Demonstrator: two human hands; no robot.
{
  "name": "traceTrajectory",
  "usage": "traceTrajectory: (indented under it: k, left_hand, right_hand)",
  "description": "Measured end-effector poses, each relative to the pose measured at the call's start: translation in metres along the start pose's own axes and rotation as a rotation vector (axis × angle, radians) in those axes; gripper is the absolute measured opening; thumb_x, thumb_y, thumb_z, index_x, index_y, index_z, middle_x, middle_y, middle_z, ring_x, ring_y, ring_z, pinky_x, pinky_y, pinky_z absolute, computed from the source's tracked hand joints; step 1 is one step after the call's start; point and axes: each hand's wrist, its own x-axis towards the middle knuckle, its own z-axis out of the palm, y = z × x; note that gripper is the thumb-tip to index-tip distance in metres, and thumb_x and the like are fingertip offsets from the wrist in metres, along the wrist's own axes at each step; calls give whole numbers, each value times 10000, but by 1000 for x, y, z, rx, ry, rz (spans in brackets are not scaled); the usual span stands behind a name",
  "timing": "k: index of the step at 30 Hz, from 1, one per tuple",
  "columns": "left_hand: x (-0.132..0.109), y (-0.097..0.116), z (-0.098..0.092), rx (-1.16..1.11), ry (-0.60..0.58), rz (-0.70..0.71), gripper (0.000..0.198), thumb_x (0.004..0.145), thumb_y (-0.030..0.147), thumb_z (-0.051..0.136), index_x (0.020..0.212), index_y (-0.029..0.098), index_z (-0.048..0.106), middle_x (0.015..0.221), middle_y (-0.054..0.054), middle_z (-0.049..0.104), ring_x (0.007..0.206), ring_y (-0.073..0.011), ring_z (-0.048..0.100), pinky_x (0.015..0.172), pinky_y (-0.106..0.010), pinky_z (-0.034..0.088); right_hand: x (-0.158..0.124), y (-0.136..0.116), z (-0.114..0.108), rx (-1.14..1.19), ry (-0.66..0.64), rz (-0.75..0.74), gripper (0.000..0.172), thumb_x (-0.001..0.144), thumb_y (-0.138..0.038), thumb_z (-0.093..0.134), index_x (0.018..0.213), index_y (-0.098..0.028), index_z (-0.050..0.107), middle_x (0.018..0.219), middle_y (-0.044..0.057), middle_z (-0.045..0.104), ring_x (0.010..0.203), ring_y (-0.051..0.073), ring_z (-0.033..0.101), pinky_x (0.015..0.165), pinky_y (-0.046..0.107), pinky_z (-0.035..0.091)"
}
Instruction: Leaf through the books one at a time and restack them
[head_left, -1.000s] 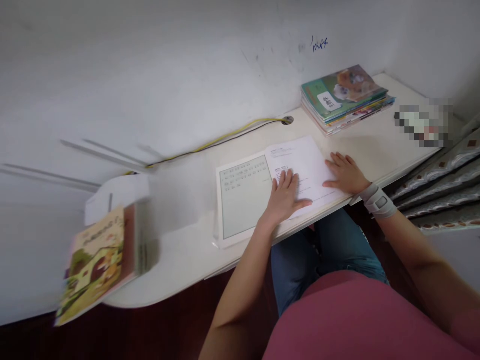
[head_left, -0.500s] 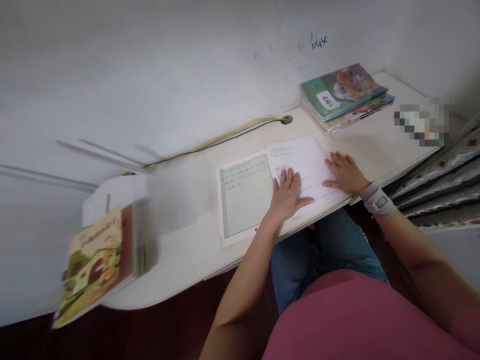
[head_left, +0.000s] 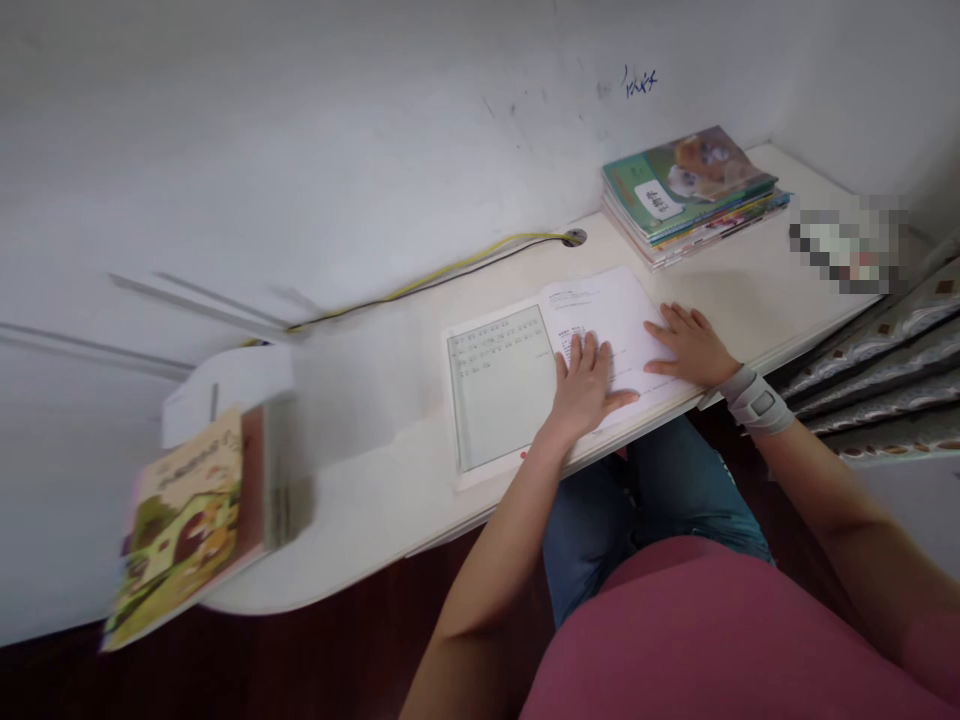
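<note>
Both my hands are splayed flat, palms down, fingers spread, pinching nothing. The open booklet (head_left: 501, 420) is right under them: left hand (head_left: 583, 385) lies on its right-hand page, just right of the fold; right hand (head_left: 688, 345) sits at that page's outer edge, looks like thumb and a fingertip or so on paper and the rest on the desk (head_left: 375, 500), though the edge there is too soft to be sure. So the left is the nearer one to the fold, and the grey-panelled left page runs off to its left, uncovered by fingers. Long axis of the spread goes side to side, roughly along the desk's front edge, near side close to that edge. Surface is pale, flat, smooth-looking. Behind, a yellow-and-black cable run (head_left: 465, 268) follows the wall (head_left: 360, 150) to a hole (head_left: 575, 237). Book stack (head_left: 697, 185) lies beyond the right page, near but apart; second book group (head_left: 187, 530) is well off left, at the desk's rounded end, blurred.
</note>
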Motion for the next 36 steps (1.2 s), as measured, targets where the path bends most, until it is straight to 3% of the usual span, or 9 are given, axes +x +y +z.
traceTrajectory:
  k: [7,12,16,20,24,27,30,33,36]
  left_hand:
    - [0,8,-1,71,-23,-26,943,831,724,393,1509,96,207,1586,-238,61,1460,-382,-39,1136,-630,88]
    - [2,16,3,149,11,-30,904,858,707,345,1513,97,215,1589,-211,117,1460,-400,-7,1125,-647,134]
    - [5,20,9,105,74,-6,862,863,694,362,1495,112,286,1590,-174,168,1459,-409,21,1132,-654,97]
    - [2,7,13,-84,254,31,711,900,618,402,1452,171,376,1575,-151,249,1468,-352,115,1146,-593,178]
    - [-30,-33,10,-159,541,-84,530,934,476,433,1367,172,479,1541,-160,328,1451,-317,221,1130,-522,280]
    - [-69,-66,2,22,629,-429,530,914,409,476,1367,135,469,1527,-204,331,1433,-376,235,1114,-589,250]
    - [-101,-87,-10,126,573,-706,565,892,434,484,1328,73,482,1460,-255,404,1338,-401,384,1047,-571,344]
    - [-118,-100,-21,64,511,-844,511,881,448,463,1233,85,536,1297,-246,550,1152,-373,555,905,-497,459]
    - [-123,-113,-28,-118,426,-823,326,863,423,447,947,163,625,999,-164,679,952,-317,638,807,-420,484]
  right_hand:
    - [0,1,1,-21,23,-16,784,856,-700,422,1447,-186,404,1553,207,271,1430,366,240,1112,540,225]
    - [-1,1,4,-8,87,-26,752,874,-656,445,1426,-146,431,1525,236,315,1410,384,280,1099,563,243]
    - [3,5,11,80,157,-20,691,860,-614,512,1378,-157,495,1503,214,370,1391,390,319,1085,588,270]
    - [7,19,18,292,276,-15,462,869,-502,542,1211,-205,636,1397,147,532,1322,346,443,1076,574,322]
    - [0,24,16,573,540,-12,345,900,-400,476,1070,-184,685,1185,135,673,1116,254,620,1002,475,457]
    - [-9,4,7,591,714,-58,300,901,-349,474,1019,-183,694,1094,133,704,1060,253,642,968,476,486]
    - [-14,-39,-1,525,715,-199,247,902,-313,497,1016,-221,696,1119,107,702,1094,258,626,1015,517,440]
    - [-16,-87,-6,545,577,-381,229,901,-288,504,1022,-239,692,1141,93,695,1125,258,609,1038,524,413]
    - [-14,-121,-8,683,388,-480,230,892,-304,508,1005,-243,699,1123,102,699,1076,282,625,982,515,459]
